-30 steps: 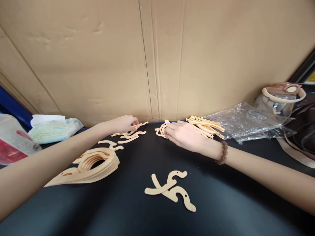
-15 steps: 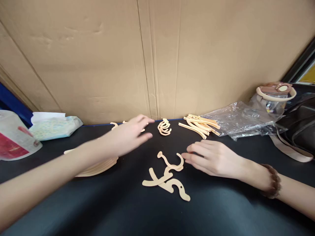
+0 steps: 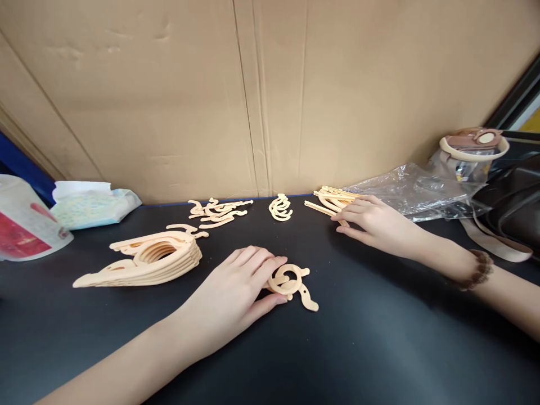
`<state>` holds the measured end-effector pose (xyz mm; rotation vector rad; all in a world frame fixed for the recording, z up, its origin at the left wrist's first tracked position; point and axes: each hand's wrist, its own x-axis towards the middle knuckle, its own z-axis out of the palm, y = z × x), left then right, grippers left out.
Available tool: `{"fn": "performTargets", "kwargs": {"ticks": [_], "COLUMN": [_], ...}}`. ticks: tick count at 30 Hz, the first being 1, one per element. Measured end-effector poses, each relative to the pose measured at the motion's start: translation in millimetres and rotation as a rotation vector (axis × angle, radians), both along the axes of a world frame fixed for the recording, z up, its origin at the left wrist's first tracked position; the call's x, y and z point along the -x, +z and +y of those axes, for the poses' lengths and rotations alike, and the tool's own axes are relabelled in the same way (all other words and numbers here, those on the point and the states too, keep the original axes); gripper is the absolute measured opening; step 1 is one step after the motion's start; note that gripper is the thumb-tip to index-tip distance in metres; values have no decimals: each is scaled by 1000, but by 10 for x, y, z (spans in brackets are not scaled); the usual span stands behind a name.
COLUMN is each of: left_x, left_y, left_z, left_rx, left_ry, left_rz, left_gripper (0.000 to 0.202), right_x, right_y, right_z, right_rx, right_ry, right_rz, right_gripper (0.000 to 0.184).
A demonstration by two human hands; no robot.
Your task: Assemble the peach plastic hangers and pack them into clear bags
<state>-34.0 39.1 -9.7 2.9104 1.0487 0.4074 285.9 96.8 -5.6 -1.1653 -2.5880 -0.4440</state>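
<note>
My left hand (image 3: 247,284) is closed around the near side of a small cluster of flat, curved beige pieces (image 3: 310,298). A ring-like loop and a rounded arm with a small hole show past the fingertips; the rest is under the hand. My right hand (image 3: 365,219) reaches over a pile of long beige strips (image 3: 327,197), its thumb and fingers closing on the near strips. To the left of my left hand lies a neat stack of beige frames with curved openings, like folded hangers (image 3: 181,261).
Small beige hook-like pieces (image 3: 219,212) and a bunch of curved hooks (image 3: 280,208) lie along the back. Behind my right hand are a clear plastic bag (image 3: 405,188) and a bottle (image 3: 470,154). A tissue pack (image 3: 95,211) and a white-and-red tub (image 3: 29,225) stand left.
My left hand has come back from the rear pieces to the middle cluster and bunched it together. My right hand has left that cluster and moved to the strip pile.
</note>
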Motion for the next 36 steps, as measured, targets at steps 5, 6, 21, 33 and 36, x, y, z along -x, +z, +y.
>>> {"fn": "performTargets", "kwargs": {"ticks": [5,6,21,33,36], "left_x": [52,57,195,158,147], "left_y": [-44,-42,12,40,56], "left_z": [20,13,35,41,38], "left_rx": [137,168,339,304,328], "left_ry": [-37,-32,134,77,38], "left_rz": [-123,-142,-306,-267,-286], "left_gripper": [37,41,37,37,35], "right_x": [161,191,-119,-24,71], "right_y": [110,128,-11,-8,25], "right_z": [-157,-195,20,-46,-134], "right_rx": [182,249,-74,-79,-75], "right_ry": [45,72,-131,-81,-5], "right_rz": [137,192,-110,-142,-128], "right_gripper": [27,26,34,31,32]}}
